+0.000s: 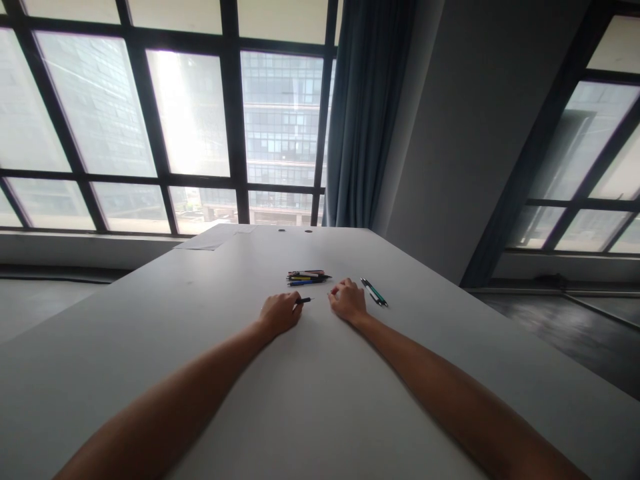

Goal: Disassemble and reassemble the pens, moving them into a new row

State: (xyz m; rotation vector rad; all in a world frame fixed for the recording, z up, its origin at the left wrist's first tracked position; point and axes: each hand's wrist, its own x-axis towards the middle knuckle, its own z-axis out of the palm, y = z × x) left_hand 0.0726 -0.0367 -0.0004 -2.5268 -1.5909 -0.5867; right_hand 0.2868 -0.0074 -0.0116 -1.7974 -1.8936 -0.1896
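Note:
My left hand [281, 313] rests on the white table, its fingers closed around a dark pen [303, 301] whose thin tip points right. Across a small gap, my right hand [347, 300] has its fingers curled in a pinch. A tiny pale bit shows at those fingertips, too small to name. Just beyond both hands lies a pile of pens [307, 274] in several colours, with a blue pen [306, 283] at its near side. To the right of my right hand, a green pen [376, 291] lies slantwise beside a black-and-white pen [371, 293].
The long white table [240, 413] reaches toward the windows. Sheets of paper [205, 239] lie at its far left, and two dark round spots [309, 231] show near the far edge. A blue curtain [357, 133] and a grey pillar [460, 133] stand behind.

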